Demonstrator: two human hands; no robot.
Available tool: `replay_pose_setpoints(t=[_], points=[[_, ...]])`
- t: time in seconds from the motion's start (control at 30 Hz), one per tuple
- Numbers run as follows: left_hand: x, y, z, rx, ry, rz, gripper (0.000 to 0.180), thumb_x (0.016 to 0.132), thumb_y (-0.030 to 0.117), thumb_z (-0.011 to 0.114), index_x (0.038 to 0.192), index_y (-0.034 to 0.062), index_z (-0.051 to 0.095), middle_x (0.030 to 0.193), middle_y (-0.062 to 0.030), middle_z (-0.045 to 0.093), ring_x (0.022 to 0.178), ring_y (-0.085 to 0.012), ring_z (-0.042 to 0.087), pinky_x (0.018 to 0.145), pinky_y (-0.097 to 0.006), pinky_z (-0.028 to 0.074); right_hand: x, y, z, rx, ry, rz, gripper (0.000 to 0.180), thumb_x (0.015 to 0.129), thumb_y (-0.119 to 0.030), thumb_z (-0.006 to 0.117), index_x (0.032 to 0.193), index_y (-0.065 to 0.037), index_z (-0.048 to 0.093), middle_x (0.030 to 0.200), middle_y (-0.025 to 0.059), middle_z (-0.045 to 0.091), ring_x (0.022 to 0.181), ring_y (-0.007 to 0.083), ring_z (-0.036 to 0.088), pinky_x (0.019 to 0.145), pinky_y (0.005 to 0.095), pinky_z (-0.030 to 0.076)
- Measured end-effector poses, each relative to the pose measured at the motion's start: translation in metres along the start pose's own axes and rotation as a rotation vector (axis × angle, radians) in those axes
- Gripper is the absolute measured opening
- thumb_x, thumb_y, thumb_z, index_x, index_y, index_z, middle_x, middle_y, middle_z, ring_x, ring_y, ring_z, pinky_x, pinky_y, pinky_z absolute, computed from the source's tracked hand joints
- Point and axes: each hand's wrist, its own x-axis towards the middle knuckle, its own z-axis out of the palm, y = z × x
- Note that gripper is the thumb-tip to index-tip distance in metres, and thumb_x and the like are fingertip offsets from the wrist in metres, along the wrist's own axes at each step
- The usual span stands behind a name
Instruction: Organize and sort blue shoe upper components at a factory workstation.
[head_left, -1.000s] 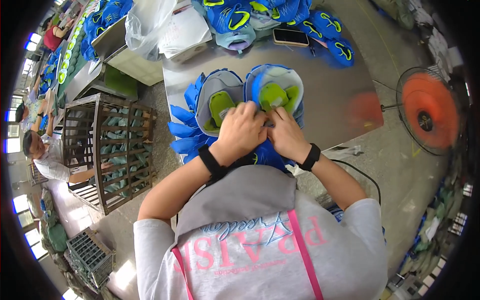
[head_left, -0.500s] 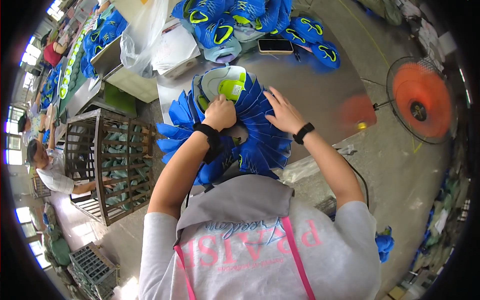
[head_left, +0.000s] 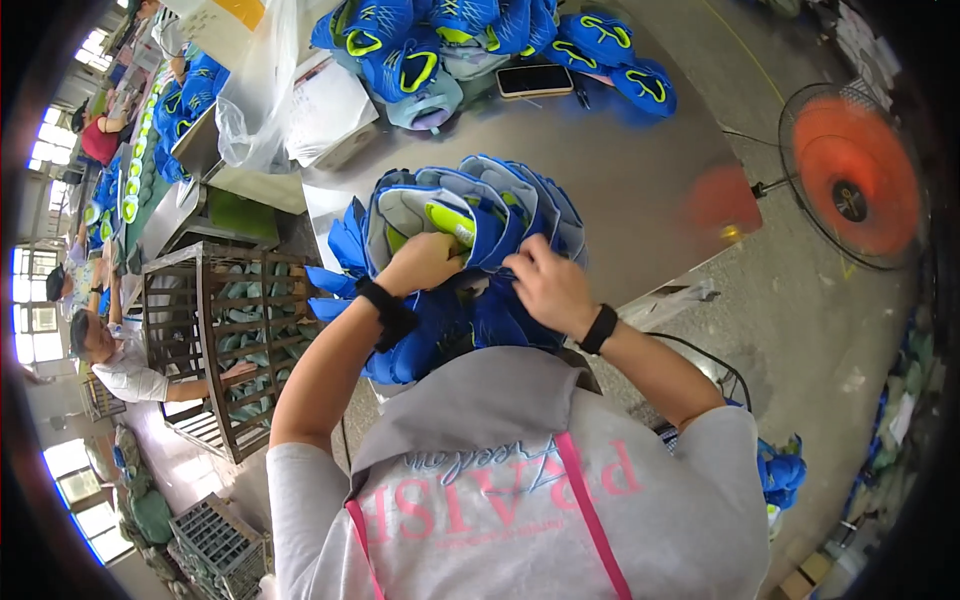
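A thick stack of blue and grey shoe uppers with lime-green patches stands fanned out at the near edge of a steel table. My left hand grips the near side of the stack, fingers curled over a lime-green piece. My right hand pinches the blue pieces on the stack's right side. Both wrists carry black bands. More blue pieces hang below the hands, against my chest.
A pile of blue uppers and a black phone lie at the table's far side. A plastic bag and white box sit far left. An orange fan spins at right. A metal rack and other people are at left.
The stack has gone from two open pieces held side by side to a tall fanned bundle. My hands have shifted from its top to gripping its near side.
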Motion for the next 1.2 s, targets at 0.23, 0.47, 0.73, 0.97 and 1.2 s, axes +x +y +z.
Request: replay_pose_setpoints(t=[0.23,0.47,0.73,0.97,1.2], points=[[0.012,0.016,0.017,-0.296,-0.002,-0.156,0.033,0.082,0.028,0.056,0.072,-0.0029,0.06,0.058,-0.0125,0.057,0.05,-0.0205,0.052,0.051,-0.035,0.041,0.002,0.015,-0.006,-0.024,0.07,0.188,0.027,0.072,-0.012,0.066,0.095,-0.005,0.054,0.097,0.0092,0.047,0.066,0.0231,0.059,0.053,0.0325,0.049],[-0.05,-0.018,0.009,-0.709,0.451,0.094,0.021,0.089,0.016,0.05,0.104,0.0017,0.056,0.097,-0.0072,0.06,0.091,-0.0145,0.057,0.077,-0.026,0.047,-0.012,0.009,-0.019,-0.207,-0.118,0.099,0.034,0.071,-0.034,0.068,0.088,-0.007,0.056,0.101,0.0081,0.05,0.067,0.0223,0.06,0.055,0.0324,0.049],[-0.067,-0.039,0.01,-1.01,0.557,0.019,0.028,0.092,0.016,0.049,0.117,0.0038,0.046,0.105,-0.0068,0.056,0.094,-0.0181,0.056,0.084,-0.032,0.048,-0.023,-0.019,-0.007,-0.149,-0.057,0.062,0.022,0.072,-0.027,0.066,0.081,-0.009,0.056,0.095,0.0049,0.05,0.063,0.021,0.057,0.049,0.0319,0.048],[-0.076,-0.04,0.008,-1.35,0.456,-0.026,0.029,0.091,0.016,0.049,0.118,0.0047,0.046,0.106,-0.0067,0.056,0.094,-0.0176,0.056,0.084,-0.03,0.047,-0.02,-0.038,-0.013,-0.071,0.066,-0.008,0.01,0.075,-0.013,0.062,0.084,-0.009,0.058,0.096,0.0043,0.05,0.062,0.0204,0.056,0.048,0.0303,0.048],[-0.077,-0.038,0.011,-0.598,0.457,-0.067,0.029,0.088,0.012,0.052,0.116,0.0043,0.05,0.111,-0.0089,0.056,0.1,-0.0206,0.055,0.085,-0.031,0.045,-0.032,-0.025,-0.021,0.094,0.166,0.215,0.026,0.075,-0.003,0.057,0.101,-0.006,0.054,0.101,0.0063,0.054,0.068,0.0216,0.061,0.056,0.0329,0.049]])
